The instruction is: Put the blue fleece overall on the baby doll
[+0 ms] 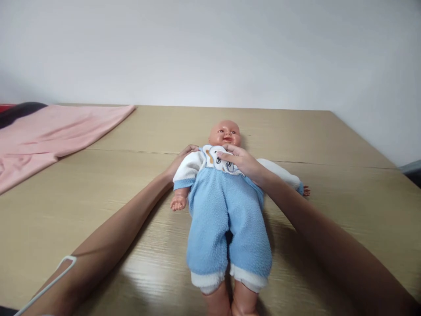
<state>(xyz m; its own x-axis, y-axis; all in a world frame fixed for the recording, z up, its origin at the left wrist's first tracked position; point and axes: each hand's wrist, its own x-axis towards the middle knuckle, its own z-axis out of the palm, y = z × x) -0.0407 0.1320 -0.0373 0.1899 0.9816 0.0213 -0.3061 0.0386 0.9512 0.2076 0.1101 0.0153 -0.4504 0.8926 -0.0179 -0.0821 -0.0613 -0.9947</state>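
A baby doll (226,131) lies on its back on the table, head away from me and legs toward me. It wears a fleecy outfit (210,210) with blue trousers, white sleeves and an animal face on the chest. At the doll's shoulder on the left side, my left hand (188,153) is curled round the outfit, its fingers partly hidden behind the sleeve. My right hand (242,161) rests over the upper chest, thumb and fingers closed on the cloth just under the chin. Both doll arms point outward, one passing beneath my right forearm.
A pink cloth (49,136) is spread over the left part of the wooden table (158,127), with a dark object (23,112) by its far edge. Behind the table stands a pale wall (210,52). A white cord (49,283) crosses my left forearm.
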